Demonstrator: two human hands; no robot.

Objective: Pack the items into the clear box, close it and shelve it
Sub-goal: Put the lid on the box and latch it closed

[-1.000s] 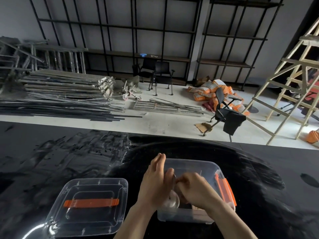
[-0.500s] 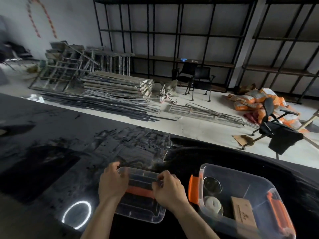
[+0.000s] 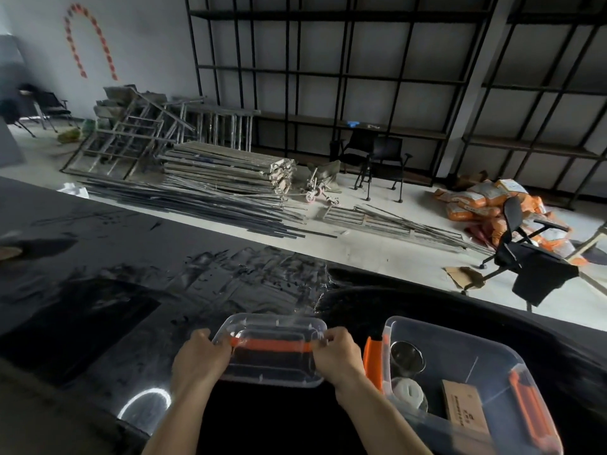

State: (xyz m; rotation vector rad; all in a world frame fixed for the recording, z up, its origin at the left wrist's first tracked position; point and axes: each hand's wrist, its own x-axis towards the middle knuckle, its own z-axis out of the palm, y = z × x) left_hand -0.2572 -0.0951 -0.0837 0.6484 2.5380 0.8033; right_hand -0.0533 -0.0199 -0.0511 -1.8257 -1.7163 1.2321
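The clear lid (image 3: 272,369) with an orange handle strip is raised off the black table, its far edge tipped up. My left hand (image 3: 198,361) grips its left edge and my right hand (image 3: 340,356) grips its right edge. To the right stands the open clear box (image 3: 492,346) with orange latches (image 3: 372,359). Inside it lie a metal cup (image 3: 406,357), a white round item (image 3: 407,390) and a brown cardboard packet (image 3: 464,407).
The glossy black table (image 3: 98,307) reflects a ring light at the lower left. Beyond it on the floor are stacked metal frames (image 3: 226,169), chairs (image 3: 381,159) and orange sacks (image 3: 486,201). Black shelving (image 3: 328,70) lines the back wall.
My hands left the inside of the box and took hold of the lid at both ends. The lid has risen off the table, and the view has swung left.
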